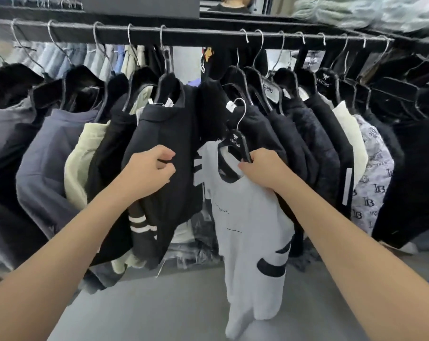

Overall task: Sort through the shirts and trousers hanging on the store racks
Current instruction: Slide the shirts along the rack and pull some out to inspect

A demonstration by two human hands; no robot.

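A metal rail [203, 33] runs across the top with many shirts on black hangers. My right hand [262, 168] grips the black hanger [235, 141] of a white T-shirt with black patches [247, 217]; its hook is off the rail and hangs below it. My left hand [149, 171] pinches the fabric of a black shirt with white-striped cuff [166, 153], which still hangs on the rail, and holds it to the left. A gap on the rail lies between the two.
Grey, navy and cream shirts [48, 156] crowd the rail's left. Black shirts [307, 134] and a white printed shirt [373, 173] fill the right. A second rack [73, 55] stands behind. A person [233, 3] stands at the top. Grey floor [159, 303] lies below.
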